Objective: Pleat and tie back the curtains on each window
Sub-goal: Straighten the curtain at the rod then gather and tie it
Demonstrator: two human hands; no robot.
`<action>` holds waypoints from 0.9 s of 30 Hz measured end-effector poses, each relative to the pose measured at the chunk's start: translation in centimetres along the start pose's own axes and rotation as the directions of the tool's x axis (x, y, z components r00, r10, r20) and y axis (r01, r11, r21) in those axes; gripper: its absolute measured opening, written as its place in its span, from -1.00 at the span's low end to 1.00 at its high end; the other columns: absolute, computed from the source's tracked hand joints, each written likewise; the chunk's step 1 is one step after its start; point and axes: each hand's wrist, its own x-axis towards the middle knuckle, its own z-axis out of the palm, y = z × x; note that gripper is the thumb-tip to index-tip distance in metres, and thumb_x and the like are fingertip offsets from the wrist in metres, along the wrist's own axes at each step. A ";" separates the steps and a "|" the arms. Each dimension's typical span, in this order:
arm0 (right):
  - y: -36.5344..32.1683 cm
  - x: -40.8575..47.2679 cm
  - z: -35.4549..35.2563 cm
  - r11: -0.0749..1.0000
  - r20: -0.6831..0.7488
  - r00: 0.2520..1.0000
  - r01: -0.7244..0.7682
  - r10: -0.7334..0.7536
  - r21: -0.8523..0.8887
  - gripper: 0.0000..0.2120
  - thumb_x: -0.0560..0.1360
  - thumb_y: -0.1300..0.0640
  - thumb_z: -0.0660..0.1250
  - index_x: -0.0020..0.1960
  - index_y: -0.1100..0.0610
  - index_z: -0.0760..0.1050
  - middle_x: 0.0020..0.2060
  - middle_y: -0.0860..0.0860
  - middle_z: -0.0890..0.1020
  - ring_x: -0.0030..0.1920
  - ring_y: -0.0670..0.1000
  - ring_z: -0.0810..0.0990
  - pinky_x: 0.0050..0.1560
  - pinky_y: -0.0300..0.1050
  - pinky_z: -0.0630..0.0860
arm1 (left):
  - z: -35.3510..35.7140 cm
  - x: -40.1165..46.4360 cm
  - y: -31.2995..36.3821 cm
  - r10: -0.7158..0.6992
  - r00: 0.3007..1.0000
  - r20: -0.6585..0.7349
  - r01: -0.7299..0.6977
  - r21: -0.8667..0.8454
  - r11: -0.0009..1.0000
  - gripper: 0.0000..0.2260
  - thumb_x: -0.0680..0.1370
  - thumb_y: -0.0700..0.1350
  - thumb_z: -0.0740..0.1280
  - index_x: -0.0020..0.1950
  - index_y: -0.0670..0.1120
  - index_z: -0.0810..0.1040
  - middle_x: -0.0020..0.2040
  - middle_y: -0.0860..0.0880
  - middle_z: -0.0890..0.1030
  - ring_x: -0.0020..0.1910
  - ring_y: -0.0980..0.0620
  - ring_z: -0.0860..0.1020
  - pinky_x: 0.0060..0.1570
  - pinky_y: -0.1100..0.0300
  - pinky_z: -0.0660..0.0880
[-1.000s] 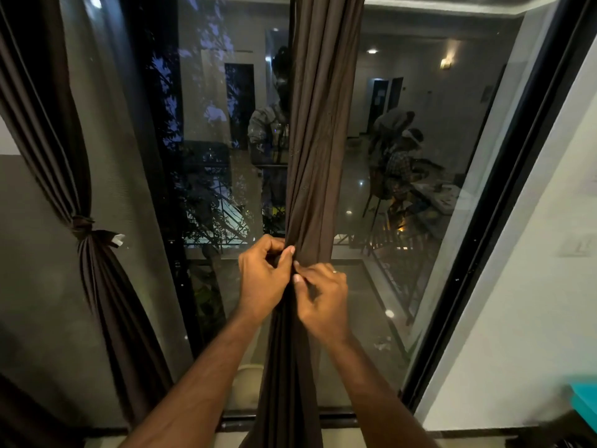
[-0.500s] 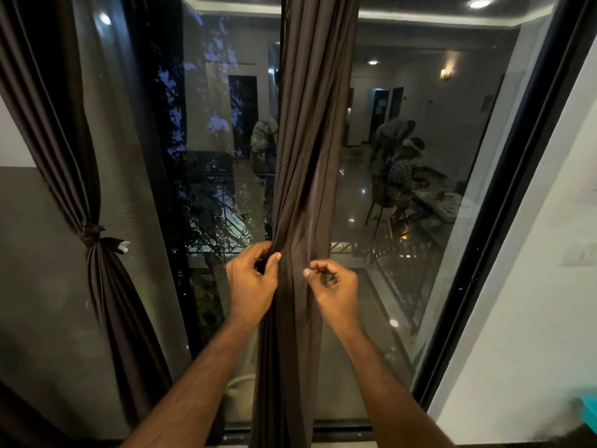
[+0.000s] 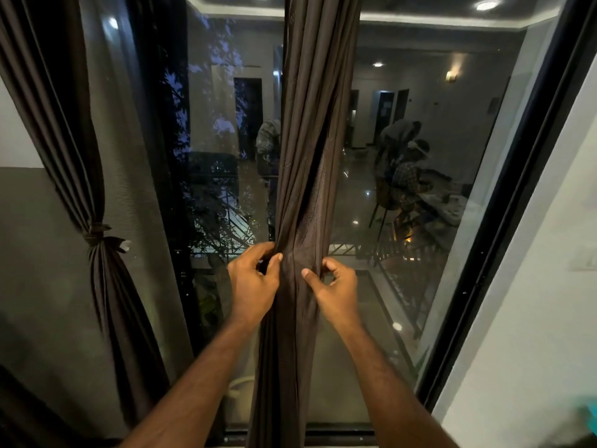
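A dark brown curtain (image 3: 310, 130) hangs bunched in long folds down the middle of the window. My left hand (image 3: 253, 284) pinches its left edge at waist height. My right hand (image 3: 336, 292) grips its right edge at the same height, a hand's width away, and the cloth is stretched flat between them. At the left a second brown curtain (image 3: 68, 140) hangs gathered, with a knotted tie-back (image 3: 97, 236) around its middle.
The glass pane (image 3: 403, 189) reflects a lit room with a person seated at a table. A black window frame (image 3: 504, 237) runs down the right side, with a white wall (image 3: 542, 302) beyond it. A teal object (image 3: 592, 415) shows at the lower right edge.
My hands were pressed together on the curtain's folds and have drawn apart, spreading the cloth between them. The view has tilted slightly upward.
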 end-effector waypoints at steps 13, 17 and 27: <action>-1.8 -2.6 2.6 0.916 -0.257 0.920 0.198 -0.297 -0.350 -0.89 0.46 0.27 0.47 -0.08 0.10 0.59 -0.19 -0.08 0.58 -0.23 -0.11 0.54 -0.14 -0.23 0.46 | 1.1 -0.1 0.2 0.021 1.000 -0.002 -0.021 0.005 1.000 -0.89 0.47 -0.23 0.49 -0.02 -0.13 0.70 -0.14 0.05 0.69 -0.15 0.11 0.65 -0.08 -0.01 0.62; -1.5 -3.4 3.9 0.822 -0.137 0.905 0.293 -0.403 -0.488 -0.96 0.50 0.22 0.40 -0.07 0.10 0.59 -0.21 -0.08 0.55 -0.22 -0.04 0.51 -0.11 -0.14 0.32 | 1.0 -0.2 0.2 -0.021 0.999 0.027 0.022 -0.069 0.997 -0.90 0.48 -0.30 0.48 -0.03 -0.16 0.72 -0.17 0.05 0.70 -0.17 0.20 0.66 -0.10 0.11 0.63; -0.5 -3.1 3.5 0.767 -0.027 0.885 0.388 -0.465 -0.510 -0.86 0.57 0.22 0.26 -0.03 0.14 0.60 -0.20 -0.02 0.54 -0.19 0.03 0.53 -0.11 0.00 0.43 | 0.2 0.3 0.4 -0.102 0.973 0.207 0.161 -0.293 0.942 -0.93 0.47 -0.25 0.52 -0.07 -0.15 0.72 -0.19 0.00 0.72 -0.16 0.00 0.69 -0.07 0.01 0.63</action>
